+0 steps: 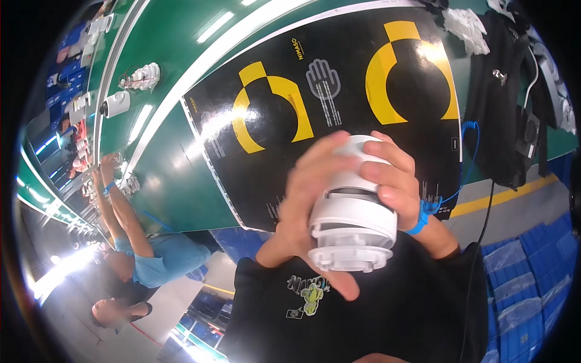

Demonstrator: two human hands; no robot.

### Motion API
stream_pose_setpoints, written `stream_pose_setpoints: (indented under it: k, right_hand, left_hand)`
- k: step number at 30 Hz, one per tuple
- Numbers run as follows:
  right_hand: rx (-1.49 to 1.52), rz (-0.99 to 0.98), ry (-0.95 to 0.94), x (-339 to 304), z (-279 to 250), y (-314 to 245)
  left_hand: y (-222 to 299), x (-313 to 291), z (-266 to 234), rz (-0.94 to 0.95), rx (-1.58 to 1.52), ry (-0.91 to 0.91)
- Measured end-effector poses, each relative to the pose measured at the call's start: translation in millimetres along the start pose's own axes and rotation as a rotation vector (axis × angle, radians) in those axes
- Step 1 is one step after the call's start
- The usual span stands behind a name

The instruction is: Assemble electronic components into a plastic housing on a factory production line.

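A white, rounded plastic housing (354,209), with stepped rings and a notched, see-through collar at its lower end, is held up in front of my chest. My left hand (305,196) wraps its left side, the fingers over the upper part and slightly blurred, the thumb below the collar. From the right, my right hand (396,172) grips the upper part with curled fingers. Dark gaps show between the housing's rings, which sit slightly tilted. A blue wrist strap (426,216) with a coiled cord is on my right wrist.
Beyond my hands a black mat (339,54) with yellow shapes covers the green table (175,175). A black garment (499,115) and crumpled white plastic (466,30) lie at the far right. Blue crates (526,290) stand at right. A co-worker in blue (163,260) works at left.
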State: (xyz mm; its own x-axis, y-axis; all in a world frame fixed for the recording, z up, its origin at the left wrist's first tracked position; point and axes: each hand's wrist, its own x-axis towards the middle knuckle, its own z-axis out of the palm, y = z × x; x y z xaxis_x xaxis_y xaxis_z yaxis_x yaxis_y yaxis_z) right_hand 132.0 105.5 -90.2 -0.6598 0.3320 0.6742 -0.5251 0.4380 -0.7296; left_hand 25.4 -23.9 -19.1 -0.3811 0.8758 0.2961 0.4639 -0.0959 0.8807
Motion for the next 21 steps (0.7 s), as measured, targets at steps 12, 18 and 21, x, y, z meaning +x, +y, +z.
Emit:
stream_pose_setpoints:
  k: [12, 18, 21]
  right_hand:
    - [0.814, 0.577, 0.038, 1, -1, -18]
    - [0.974, 1.111, 0.213, 20, -4, -46]
    - [0.879, 1.121, 0.165, 22, -5, -44]
  left_hand:
    - [-4, -6, 20, -0.188, -0.258, 0.215]
    - [-10, -11, 23, -0.069, -0.05, 0.184]
    - [-7, -8, 30, -0.131, -0.115, 0.271]
